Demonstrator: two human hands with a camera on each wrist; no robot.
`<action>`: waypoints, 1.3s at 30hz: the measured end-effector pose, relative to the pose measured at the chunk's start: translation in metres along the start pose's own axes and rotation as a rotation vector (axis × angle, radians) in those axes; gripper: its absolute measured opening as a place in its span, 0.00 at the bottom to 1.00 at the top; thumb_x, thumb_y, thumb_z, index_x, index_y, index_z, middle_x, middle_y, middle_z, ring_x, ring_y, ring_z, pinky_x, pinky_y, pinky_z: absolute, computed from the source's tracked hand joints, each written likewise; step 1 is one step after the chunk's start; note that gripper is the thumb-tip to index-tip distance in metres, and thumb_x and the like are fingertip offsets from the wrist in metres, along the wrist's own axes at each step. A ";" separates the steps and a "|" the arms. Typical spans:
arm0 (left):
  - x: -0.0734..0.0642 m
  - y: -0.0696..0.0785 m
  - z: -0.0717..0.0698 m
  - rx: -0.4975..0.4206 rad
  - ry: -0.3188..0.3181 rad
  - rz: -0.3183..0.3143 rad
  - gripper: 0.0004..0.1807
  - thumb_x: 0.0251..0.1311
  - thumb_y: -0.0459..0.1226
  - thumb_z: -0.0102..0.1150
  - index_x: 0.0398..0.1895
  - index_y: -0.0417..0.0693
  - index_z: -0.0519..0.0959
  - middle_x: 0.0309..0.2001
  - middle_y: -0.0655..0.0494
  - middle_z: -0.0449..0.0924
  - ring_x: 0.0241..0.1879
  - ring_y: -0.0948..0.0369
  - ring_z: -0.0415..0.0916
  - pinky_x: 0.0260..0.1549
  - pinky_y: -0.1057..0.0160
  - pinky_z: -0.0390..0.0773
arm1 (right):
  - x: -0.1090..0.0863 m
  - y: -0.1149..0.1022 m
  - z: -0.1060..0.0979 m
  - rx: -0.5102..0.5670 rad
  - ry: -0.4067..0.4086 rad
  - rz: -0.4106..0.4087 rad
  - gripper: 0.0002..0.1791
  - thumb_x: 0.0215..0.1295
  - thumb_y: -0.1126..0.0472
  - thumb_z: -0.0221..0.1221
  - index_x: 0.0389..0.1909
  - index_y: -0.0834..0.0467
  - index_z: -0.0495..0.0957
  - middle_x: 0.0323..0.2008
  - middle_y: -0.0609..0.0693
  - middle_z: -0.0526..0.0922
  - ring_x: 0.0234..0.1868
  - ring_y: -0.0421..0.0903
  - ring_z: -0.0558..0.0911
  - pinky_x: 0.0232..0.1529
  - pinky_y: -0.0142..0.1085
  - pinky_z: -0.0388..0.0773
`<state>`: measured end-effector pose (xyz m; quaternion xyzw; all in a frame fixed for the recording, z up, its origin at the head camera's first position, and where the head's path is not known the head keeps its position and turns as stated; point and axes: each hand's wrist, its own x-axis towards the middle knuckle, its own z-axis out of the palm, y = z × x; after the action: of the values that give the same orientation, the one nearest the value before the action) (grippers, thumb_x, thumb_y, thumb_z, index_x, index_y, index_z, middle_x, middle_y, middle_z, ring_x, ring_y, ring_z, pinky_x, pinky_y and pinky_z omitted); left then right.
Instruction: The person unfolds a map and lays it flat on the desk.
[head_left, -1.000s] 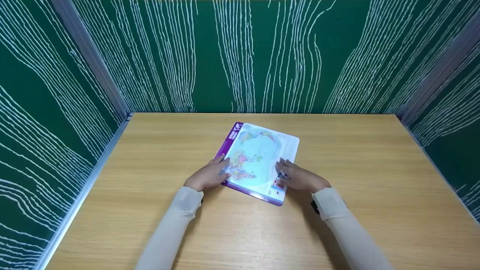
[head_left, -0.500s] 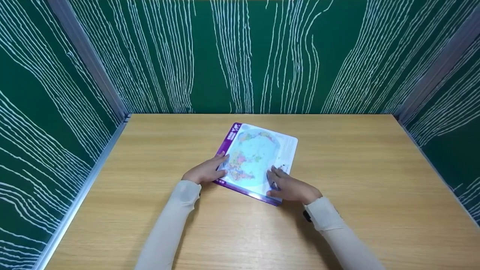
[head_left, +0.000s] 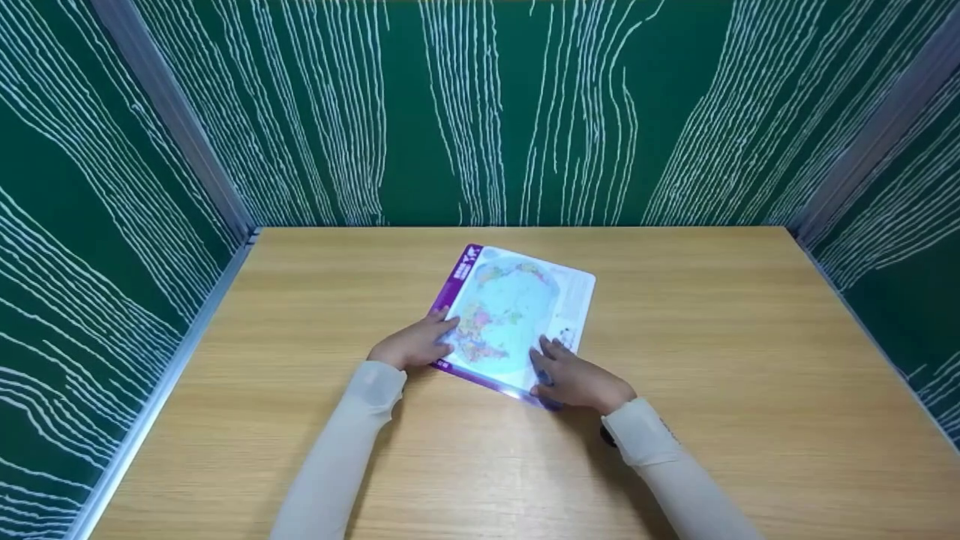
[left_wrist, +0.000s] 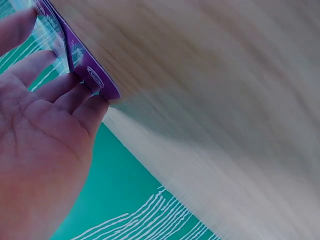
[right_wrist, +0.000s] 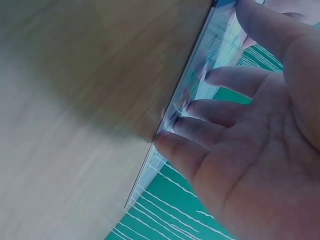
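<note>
A glossy world map sheet [head_left: 517, 304] with rounded corners and a purple border lies turned at an angle on the wooden table [head_left: 712, 337]. My left hand [head_left: 416, 343] rests its extended fingers on the sheet's left side. In the left wrist view, the fingertips of the left hand [left_wrist: 45, 135] touch the purple border [left_wrist: 92, 75]. My right hand [head_left: 581, 379], fingers spread, touches the near right corner and covers part of it. The right wrist view has the right hand's fingertips [right_wrist: 167, 142] against the map's shiny surface [right_wrist: 190, 85]. Neither hand curls round the sheet.
Green panels [head_left: 405, 112] with white wavy lines stand behind the table and at both sides. Grey metal posts [head_left: 180, 112] mark the back corners. Bare tabletop surrounds the sheet.
My right hand has slid left and toward me along the sheet's right side, uncovering a small printed picture near its edge. The left hand and the sheet stay nearly where they were.
</note>
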<state>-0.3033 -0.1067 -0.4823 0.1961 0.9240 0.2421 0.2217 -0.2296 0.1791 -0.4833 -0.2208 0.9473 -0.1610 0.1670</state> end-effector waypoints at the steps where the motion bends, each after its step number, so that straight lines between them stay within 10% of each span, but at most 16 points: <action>1: 0.000 0.001 0.000 -0.002 0.002 -0.006 0.31 0.70 0.45 0.47 0.75 0.61 0.54 0.78 0.57 0.40 0.77 0.54 0.36 0.74 0.48 0.45 | 0.000 0.000 0.000 0.001 0.003 -0.001 0.37 0.70 0.50 0.54 0.73 0.63 0.55 0.75 0.66 0.47 0.75 0.64 0.48 0.71 0.54 0.56; 39: -0.015 0.016 0.018 0.066 0.055 -0.078 0.33 0.70 0.48 0.47 0.76 0.57 0.51 0.78 0.51 0.39 0.77 0.51 0.39 0.73 0.50 0.49 | 0.008 0.029 -0.023 0.112 -0.076 0.011 0.38 0.63 0.52 0.62 0.73 0.48 0.58 0.77 0.51 0.49 0.77 0.56 0.45 0.73 0.53 0.50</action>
<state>-0.2780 -0.0940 -0.4830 0.1604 0.9442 0.2082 0.1987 -0.2557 0.2059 -0.4758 -0.2119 0.9310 -0.2046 0.2157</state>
